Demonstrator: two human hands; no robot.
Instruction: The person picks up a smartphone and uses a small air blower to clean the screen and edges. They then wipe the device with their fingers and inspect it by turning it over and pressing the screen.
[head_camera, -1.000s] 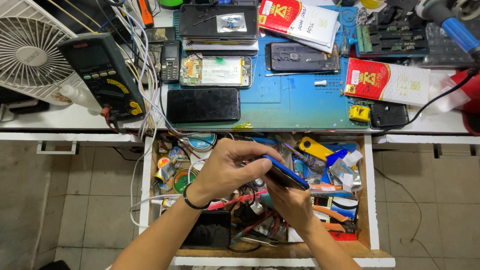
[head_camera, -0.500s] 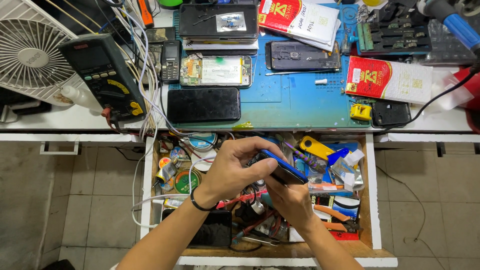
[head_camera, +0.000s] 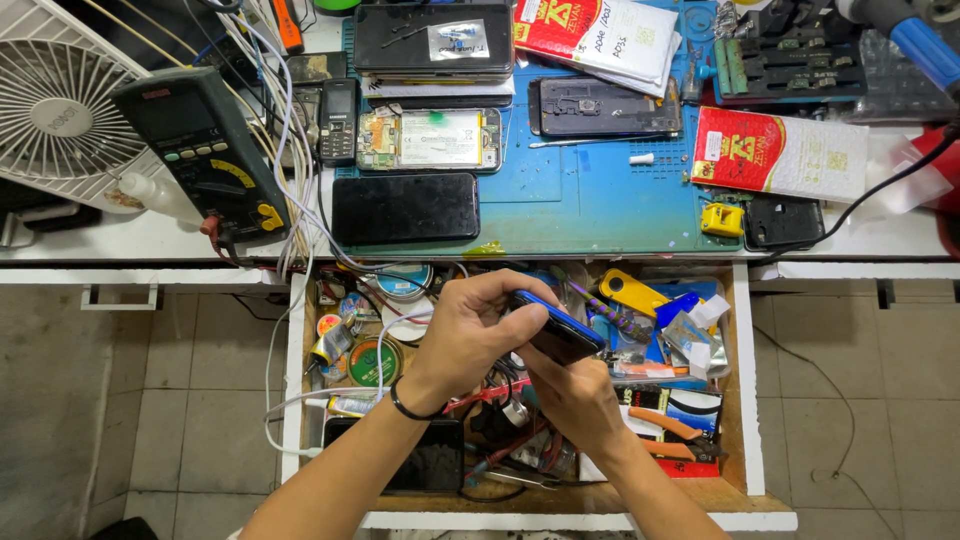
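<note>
Hands are clamping the phone: we are pinching it with left hand (head_camera: 470, 335) and right hand (head_camera: 572, 392); phone (head_camera: 556, 328) risks slipping into the open drawer (head_camera: 752, 400).

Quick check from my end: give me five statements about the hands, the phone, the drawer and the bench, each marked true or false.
1. Both hands, left hand and right hand, hold the blue phone. True.
2. The phone is held over the open drawer. True.
3. The multimeter lies inside the drawer. False: it lies on the bench, by the fan.
4. The left wrist wears a black band. True.
5. The mat on the bench is red. False: it is blue.
</note>
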